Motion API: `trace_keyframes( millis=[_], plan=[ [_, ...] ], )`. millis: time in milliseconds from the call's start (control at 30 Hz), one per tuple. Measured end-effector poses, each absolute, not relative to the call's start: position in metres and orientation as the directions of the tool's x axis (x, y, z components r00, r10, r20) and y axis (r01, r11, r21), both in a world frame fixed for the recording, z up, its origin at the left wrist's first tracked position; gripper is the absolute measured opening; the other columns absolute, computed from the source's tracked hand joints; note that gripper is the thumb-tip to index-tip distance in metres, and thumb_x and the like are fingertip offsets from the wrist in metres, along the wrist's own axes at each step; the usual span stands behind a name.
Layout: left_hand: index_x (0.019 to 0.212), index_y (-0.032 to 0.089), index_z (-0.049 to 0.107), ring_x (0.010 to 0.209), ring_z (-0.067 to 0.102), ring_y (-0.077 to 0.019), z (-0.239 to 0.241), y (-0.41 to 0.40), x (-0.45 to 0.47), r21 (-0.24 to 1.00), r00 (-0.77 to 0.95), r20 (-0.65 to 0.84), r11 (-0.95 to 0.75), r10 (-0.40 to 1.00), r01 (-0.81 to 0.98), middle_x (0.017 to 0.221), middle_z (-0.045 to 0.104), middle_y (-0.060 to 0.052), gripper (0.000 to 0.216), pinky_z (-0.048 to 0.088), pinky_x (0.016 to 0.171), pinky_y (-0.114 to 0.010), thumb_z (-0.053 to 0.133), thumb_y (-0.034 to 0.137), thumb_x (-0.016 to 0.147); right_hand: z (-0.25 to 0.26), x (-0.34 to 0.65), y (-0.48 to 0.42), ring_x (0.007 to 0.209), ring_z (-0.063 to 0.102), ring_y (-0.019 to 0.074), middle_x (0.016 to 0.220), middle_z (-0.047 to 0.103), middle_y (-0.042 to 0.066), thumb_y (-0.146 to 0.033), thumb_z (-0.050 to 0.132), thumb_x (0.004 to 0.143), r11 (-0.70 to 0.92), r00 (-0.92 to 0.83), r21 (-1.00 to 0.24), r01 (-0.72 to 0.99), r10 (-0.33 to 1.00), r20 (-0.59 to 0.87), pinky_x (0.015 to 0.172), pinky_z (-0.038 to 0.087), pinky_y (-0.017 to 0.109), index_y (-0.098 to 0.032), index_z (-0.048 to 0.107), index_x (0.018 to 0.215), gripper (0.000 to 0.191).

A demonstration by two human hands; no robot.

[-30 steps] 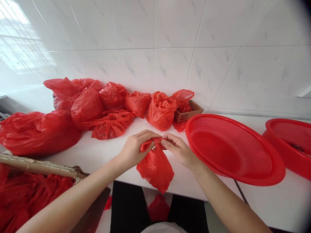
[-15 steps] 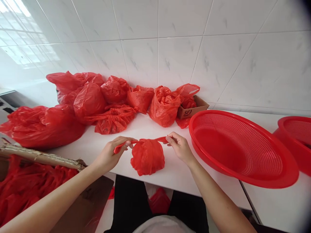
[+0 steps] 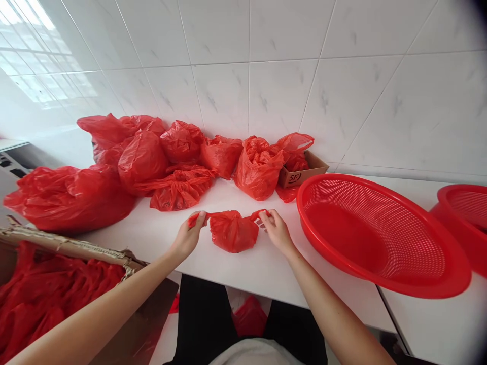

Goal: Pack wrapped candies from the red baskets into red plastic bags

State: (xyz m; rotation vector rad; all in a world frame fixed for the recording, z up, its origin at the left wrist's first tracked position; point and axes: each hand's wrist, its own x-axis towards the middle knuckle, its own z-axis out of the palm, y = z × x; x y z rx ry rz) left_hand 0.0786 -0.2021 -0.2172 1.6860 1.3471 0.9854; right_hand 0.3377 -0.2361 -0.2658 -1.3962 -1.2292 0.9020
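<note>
A small, bulging red plastic bag (image 3: 235,234) is between my two hands, over the white table (image 3: 262,279). My left hand (image 3: 189,234) is closed on the bag's left handle, which is pulled out sideways and twisted. Its right handle is pinched in the fingers of my right hand (image 3: 277,230). Both handles stretch outward from the gathered top. What the bag contains is hidden, and whether its base touches the table I cannot tell.
Several filled red bags (image 3: 142,157) line the wall. A small cardboard box (image 3: 304,172) holds red plastic. Right stands a large red perforated basket (image 3: 353,243), with another red basket (image 3: 462,218) beyond. At lower left, a big cardboard box (image 3: 125,261) contains red bags (image 3: 57,289).
The bag has moved slightly away from me, and its body looks flatter. My left hand has turned more upright and gone a little forward. Both hands keep hold of the handles.
</note>
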Motion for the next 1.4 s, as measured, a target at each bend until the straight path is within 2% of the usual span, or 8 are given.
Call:
trace_keyframes(
  millis=[133, 300, 667, 867, 1033, 1133, 1233, 1400],
  plan=[
    [0.098, 0.019, 0.061, 0.09, 0.064, -0.0219, -0.239, -0.183, 0.112, 0.841, 0.119, 0.142, -0.183, 0.983, 0.51, 0.098, 0.069, -0.008, 0.054, 0.05, 0.082, -0.034, 0.029, 0.062, 0.095, -0.269, 0.321, -0.231, 0.083, 0.062, 0.0187, 0.089, 0.067, 0.0, -0.046, 0.072, 0.073, 0.102, 0.116, -0.943, 0.318, 0.983, 0.145, 0.076, 0.046, 0.031, -0.025, 0.053, 0.102, 0.04],
    [0.093, 0.021, 0.064, 0.077, 0.064, -0.0207, -0.25, -0.157, 0.129, 0.659, 0.146, 0.106, -0.18, 0.984, 0.731, 0.075, 0.065, -0.003, 0.042, 0.049, 0.075, -0.036, 0.033, 0.05, 0.099, -0.285, 0.326, -0.208, 0.071, 0.061, 0.0164, 0.072, 0.061, -0.004, -0.038, 0.055, 0.084, 0.095, 0.131, -0.93, 0.356, 0.98, 0.15, 0.07, 0.047, 0.029, -0.023, 0.049, 0.099, 0.021],
    [0.116, 0.017, 0.061, 0.097, 0.064, -0.0204, -0.27, -0.123, 0.122, 0.324, 0.165, 0.034, -0.167, 0.986, 0.931, 0.114, 0.064, -0.008, 0.029, 0.054, 0.084, -0.041, 0.058, 0.035, 0.093, -0.294, 0.346, -0.18, 0.074, 0.059, 0.0209, 0.08, 0.064, 0.003, -0.016, 0.051, 0.084, -0.014, 0.265, -0.721, 0.693, 0.935, 0.237, 0.065, 0.037, 0.029, -0.023, 0.054, 0.098, 0.015],
    [0.112, 0.018, 0.063, 0.105, 0.061, -0.0215, -0.279, -0.119, 0.119, 0.361, 0.185, 0.125, -0.219, 0.975, 0.906, 0.118, 0.063, -0.009, 0.025, 0.051, 0.092, -0.044, 0.056, 0.034, 0.094, -0.299, 0.346, -0.185, 0.079, 0.06, 0.0232, 0.083, 0.066, 0.006, -0.015, 0.053, 0.086, 0.039, 0.21, -0.604, 0.796, 0.918, 0.336, 0.072, 0.043, 0.033, -0.02, 0.058, 0.104, 0.02],
    [0.107, 0.014, 0.063, 0.093, 0.066, -0.0191, -0.279, -0.119, 0.114, 0.503, 0.097, 0.15, -0.161, 0.984, 0.849, 0.104, 0.068, -0.008, 0.035, 0.053, 0.085, -0.04, 0.047, 0.043, 0.098, -0.288, 0.343, -0.192, 0.121, 0.05, 0.0275, 0.129, 0.056, 0.018, -0.024, 0.054, 0.089, 0.087, 0.251, -0.571, 0.816, 0.838, 0.486, 0.099, 0.042, 0.041, -0.013, 0.042, 0.139, 0.052],
    [0.108, 0.017, 0.063, 0.092, 0.068, -0.0183, -0.275, -0.123, 0.12, 0.571, 0.081, 0.137, -0.146, 0.987, 0.808, 0.104, 0.072, -0.007, 0.048, 0.053, 0.08, -0.034, 0.026, 0.047, 0.102, -0.283, 0.328, -0.197, 0.138, 0.035, 0.0287, 0.147, 0.043, 0.015, -0.035, 0.047, 0.096, 0.239, 0.1, -0.459, 0.856, 0.794, 0.599, 0.112, 0.032, 0.046, -0.016, 0.044, 0.142, 0.051],
    [0.108, 0.022, 0.064, 0.096, 0.068, -0.0208, -0.272, -0.129, 0.133, 0.584, 0.11, 0.133, -0.168, 0.985, 0.795, 0.106, 0.073, -0.005, 0.047, 0.051, 0.081, -0.032, 0.028, 0.052, 0.099, -0.287, 0.312, -0.202, 0.139, 0.036, 0.0307, 0.147, 0.047, 0.011, -0.04, 0.042, 0.099, 0.386, -0.132, -0.392, 0.835, 0.832, 0.538, 0.115, 0.026, 0.053, -0.018, 0.051, 0.139, 0.047],
    [0.11, 0.019, 0.064, 0.107, 0.062, -0.0289, -0.275, -0.142, 0.148, 0.521, 0.146, 0.16, -0.209, 0.976, 0.827, 0.114, 0.069, -0.012, 0.03, 0.048, 0.088, -0.041, 0.047, 0.037, 0.093, -0.298, 0.308, -0.208, 0.138, 0.041, 0.0285, 0.145, 0.05, 0.01, -0.043, 0.043, 0.099, 0.457, -0.266, -0.468, 0.757, 0.869, 0.418, 0.114, 0.032, 0.051, -0.017, 0.048, 0.143, 0.052]
  ],
)
